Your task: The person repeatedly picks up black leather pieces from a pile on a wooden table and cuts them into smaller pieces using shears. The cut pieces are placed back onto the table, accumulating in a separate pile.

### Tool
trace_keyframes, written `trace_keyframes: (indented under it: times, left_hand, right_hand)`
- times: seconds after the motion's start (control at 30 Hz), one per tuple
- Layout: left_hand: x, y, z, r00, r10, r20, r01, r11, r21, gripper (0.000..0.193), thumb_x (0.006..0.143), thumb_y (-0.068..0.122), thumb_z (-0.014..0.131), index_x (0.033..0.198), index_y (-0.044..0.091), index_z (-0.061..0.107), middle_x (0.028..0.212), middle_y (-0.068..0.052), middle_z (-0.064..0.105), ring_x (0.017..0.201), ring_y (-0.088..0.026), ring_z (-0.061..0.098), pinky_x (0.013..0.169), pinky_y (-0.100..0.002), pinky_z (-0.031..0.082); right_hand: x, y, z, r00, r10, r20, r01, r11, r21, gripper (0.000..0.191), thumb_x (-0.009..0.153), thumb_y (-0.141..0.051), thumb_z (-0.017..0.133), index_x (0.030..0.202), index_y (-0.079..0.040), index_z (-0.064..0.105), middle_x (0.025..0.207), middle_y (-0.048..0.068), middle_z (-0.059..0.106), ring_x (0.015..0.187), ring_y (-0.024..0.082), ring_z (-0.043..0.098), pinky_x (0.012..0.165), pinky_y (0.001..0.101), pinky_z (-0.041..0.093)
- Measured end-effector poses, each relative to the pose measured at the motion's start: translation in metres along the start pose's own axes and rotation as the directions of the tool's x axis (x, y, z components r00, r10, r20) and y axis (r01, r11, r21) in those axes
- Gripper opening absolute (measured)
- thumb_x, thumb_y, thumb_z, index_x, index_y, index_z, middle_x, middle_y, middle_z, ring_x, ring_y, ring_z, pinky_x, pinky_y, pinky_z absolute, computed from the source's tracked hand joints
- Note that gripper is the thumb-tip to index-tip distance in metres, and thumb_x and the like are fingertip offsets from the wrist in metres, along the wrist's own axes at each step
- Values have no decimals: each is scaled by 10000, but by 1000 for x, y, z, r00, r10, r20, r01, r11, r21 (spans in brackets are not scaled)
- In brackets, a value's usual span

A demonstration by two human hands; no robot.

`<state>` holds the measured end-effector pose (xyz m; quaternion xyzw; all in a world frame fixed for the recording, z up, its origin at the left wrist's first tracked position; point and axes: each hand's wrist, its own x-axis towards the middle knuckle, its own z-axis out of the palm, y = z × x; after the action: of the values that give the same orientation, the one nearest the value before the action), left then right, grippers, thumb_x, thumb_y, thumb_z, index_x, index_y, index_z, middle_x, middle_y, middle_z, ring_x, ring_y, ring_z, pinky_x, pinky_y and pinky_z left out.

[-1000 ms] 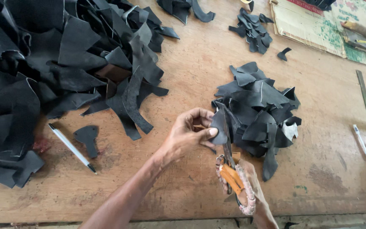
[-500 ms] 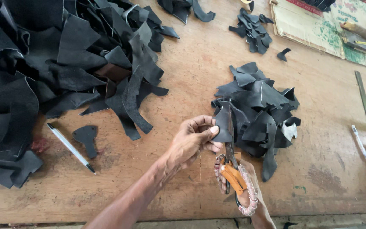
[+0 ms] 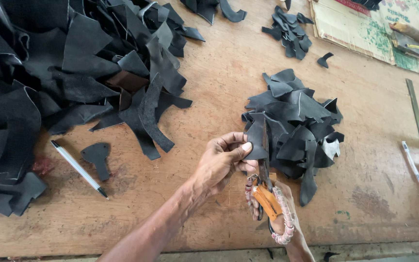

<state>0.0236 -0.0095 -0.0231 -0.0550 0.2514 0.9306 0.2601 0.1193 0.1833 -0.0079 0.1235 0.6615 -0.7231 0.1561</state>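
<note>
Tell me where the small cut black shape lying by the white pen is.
In the head view, the small black cut piece lies flat on the wooden table at lower left, just right of the white pen and below the big pile of black scraps.

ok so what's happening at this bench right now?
A person is cutting black leather. The left hand pinches a small scrap between thumb and fingers, held up over the wooden table. The right hand works scissors with wrapped handles, blades running up along the scrap's edge. A pile of cut pieces lies just behind, a bigger heap of offcuts to the left, and a pen beside a cut shape.
</note>
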Motion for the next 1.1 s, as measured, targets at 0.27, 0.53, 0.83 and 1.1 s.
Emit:
trace_keyframes:
  times: [0.27,0.53,0.83,1.1]
  left_hand:
    - [0,4,-3,1000,-11,24,11,1000,-6,176,1007,16,600,1164,-61,620,953,-143,716,736,-165,719,657,-267,631]
    - [-3,0,-4,999,-25,36,28,997,-79,195,1000,4,603,1181,-65,621,972,-141,715,741,-164,721,665,-267,635]
    - [-6,1,-3,996,-34,78,40,996,-84,181,1009,6,610,1177,-60,619,995,-145,710,738,-160,725,668,-261,633]
    - [-16,9,9,989,-46,141,57,996,-73,175,980,53,619,1143,-12,605,947,-139,726,722,-174,738,665,-280,648]
  right_hand:
    - [1,-4,11,997,39,-69,-41,999,-35,486,965,-402,559,1031,71,649,757,137,660,506,168,614,428,287,499]
    - [1,0,11,994,37,-102,-43,997,-61,420,949,-327,593,987,86,660,692,141,657,484,175,614,421,286,492]
    - [-4,2,13,988,-9,-155,-8,994,-110,441,947,-351,552,961,70,681,666,124,669,443,158,604,372,274,474]
    - [-15,17,7,986,-89,-139,69,988,-140,386,924,-298,604,944,77,696,671,111,676,441,140,590,367,269,461]
